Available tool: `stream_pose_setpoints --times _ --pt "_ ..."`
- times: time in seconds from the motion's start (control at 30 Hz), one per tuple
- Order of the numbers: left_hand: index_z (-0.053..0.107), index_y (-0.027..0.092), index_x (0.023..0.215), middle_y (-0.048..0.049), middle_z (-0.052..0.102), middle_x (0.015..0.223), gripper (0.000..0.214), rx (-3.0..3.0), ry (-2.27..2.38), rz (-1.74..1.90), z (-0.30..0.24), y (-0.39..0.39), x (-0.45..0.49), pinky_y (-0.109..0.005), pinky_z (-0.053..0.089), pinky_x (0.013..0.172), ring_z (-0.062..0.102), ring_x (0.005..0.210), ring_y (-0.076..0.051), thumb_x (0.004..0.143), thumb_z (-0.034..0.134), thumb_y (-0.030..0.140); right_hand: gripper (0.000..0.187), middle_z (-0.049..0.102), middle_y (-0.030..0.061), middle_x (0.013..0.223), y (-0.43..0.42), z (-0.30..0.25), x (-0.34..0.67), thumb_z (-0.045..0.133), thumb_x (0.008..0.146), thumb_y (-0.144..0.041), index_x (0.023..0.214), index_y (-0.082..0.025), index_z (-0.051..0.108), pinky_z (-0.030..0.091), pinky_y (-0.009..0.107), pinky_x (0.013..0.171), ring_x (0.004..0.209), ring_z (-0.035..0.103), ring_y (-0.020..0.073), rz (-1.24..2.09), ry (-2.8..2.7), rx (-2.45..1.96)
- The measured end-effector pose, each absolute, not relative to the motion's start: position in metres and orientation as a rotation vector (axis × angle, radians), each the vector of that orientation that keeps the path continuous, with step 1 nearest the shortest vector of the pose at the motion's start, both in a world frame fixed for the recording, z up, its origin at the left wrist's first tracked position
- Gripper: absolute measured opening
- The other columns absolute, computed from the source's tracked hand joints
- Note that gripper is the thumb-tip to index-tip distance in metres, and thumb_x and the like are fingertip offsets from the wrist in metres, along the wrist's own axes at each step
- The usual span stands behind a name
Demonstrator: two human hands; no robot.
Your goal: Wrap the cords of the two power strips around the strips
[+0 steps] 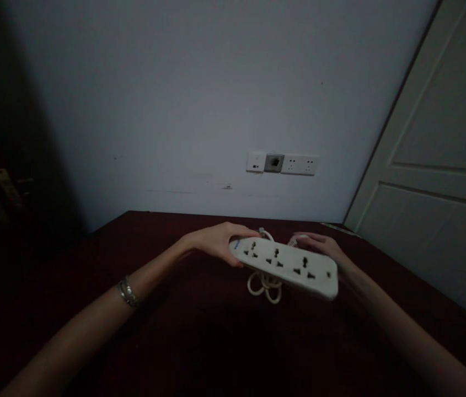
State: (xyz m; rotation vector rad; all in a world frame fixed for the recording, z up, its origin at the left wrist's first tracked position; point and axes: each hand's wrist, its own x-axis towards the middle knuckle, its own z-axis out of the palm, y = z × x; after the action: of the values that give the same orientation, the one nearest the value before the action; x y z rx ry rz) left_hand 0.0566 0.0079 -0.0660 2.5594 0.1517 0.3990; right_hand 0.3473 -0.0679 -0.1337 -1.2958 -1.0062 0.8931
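Observation:
A white power strip with three sockets is held above the dark red table, tilted with its right end lower and nearer to me. My left hand grips its left end, thumb below and fingers over the top edge. Behind the strip, my right hand is closed on a pale plug, partly hidden by the strip. The strip's white cord hangs in bundled loops underneath, and a bit of it shows above the top edge.
The dark red tabletop reaches back to a pale wall. On that wall sit a double wall socket, a grey outlet plate and a white plate. A white panelled door stands right; a dark door with a handle is left.

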Motion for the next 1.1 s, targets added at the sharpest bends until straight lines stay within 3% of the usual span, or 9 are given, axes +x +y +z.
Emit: stream_pose_setpoints --times 0.17,0.3,0.57,0.7,0.9,1.1 --pt "0.053 0.028 0.126 -0.0063 0.056 0.117 0.069 2.758 0.128 0.388 -0.081 -0.007 0.057 -0.033 0.042 0.086 0.053 0.103 -0.024 0.059 0.067 0.015 0.025 0.070 0.0049 0.076 -0.047 -0.085 0.332 0.071 0.061 -0.032 0.081 -0.017 0.069 0.051 0.032 0.069 0.072 0.064 0.0197 0.606 -1.284 -1.493" --pt "0.055 0.021 0.123 -0.0107 0.056 0.108 0.062 2.799 0.381 0.575 -0.101 -0.002 0.059 -0.034 0.042 0.082 0.052 0.097 -0.025 0.063 0.066 0.019 0.025 0.069 0.0063 0.080 -0.057 -0.061 0.299 0.065 0.066 -0.029 0.087 -0.016 0.066 0.049 0.031 0.066 0.073 0.063 0.0201 0.261 -1.504 -1.510" --pt "0.057 0.018 0.120 -0.0087 0.060 0.102 0.062 2.625 0.613 0.907 -0.111 0.019 0.074 -0.031 0.043 0.080 0.055 0.090 -0.022 0.060 0.071 0.023 0.012 0.059 0.0101 0.090 -0.073 -0.095 0.242 0.051 0.077 -0.014 0.087 -0.016 0.056 0.046 0.034 0.074 0.081 0.055 0.0207 -0.405 -1.860 -1.315" --pt "0.060 0.021 0.118 -0.0049 0.064 0.108 0.058 2.553 0.546 0.901 -0.108 0.024 0.076 -0.028 0.042 0.081 0.058 0.092 -0.020 0.060 0.069 0.019 0.015 0.053 0.0143 0.097 -0.074 -0.121 0.222 0.046 0.082 -0.010 0.093 -0.014 0.056 0.045 0.039 0.081 0.092 0.050 0.0246 -0.528 -1.928 -1.275" --pt "0.064 0.016 0.110 -0.0025 0.066 0.094 0.054 2.342 0.633 0.822 -0.114 0.033 0.071 -0.026 0.044 0.073 0.059 0.083 -0.018 0.057 0.071 0.020 0.031 0.046 0.0178 0.110 -0.068 -0.148 0.217 0.045 0.082 -0.008 0.112 -0.014 0.052 0.045 0.045 0.084 0.102 0.045 0.0290 -0.634 -1.933 -1.250" --pt "0.053 0.013 0.114 -0.0055 0.063 0.089 0.069 2.118 0.752 0.903 -0.105 0.037 0.067 -0.027 0.046 0.067 0.057 0.075 -0.016 0.051 0.077 0.025 0.042 0.049 0.0125 0.108 -0.057 -0.149 0.231 0.056 0.082 -0.022 0.121 -0.020 0.042 0.049 0.042 0.083 0.098 0.051 0.0251 -0.365 -1.800 -1.167"
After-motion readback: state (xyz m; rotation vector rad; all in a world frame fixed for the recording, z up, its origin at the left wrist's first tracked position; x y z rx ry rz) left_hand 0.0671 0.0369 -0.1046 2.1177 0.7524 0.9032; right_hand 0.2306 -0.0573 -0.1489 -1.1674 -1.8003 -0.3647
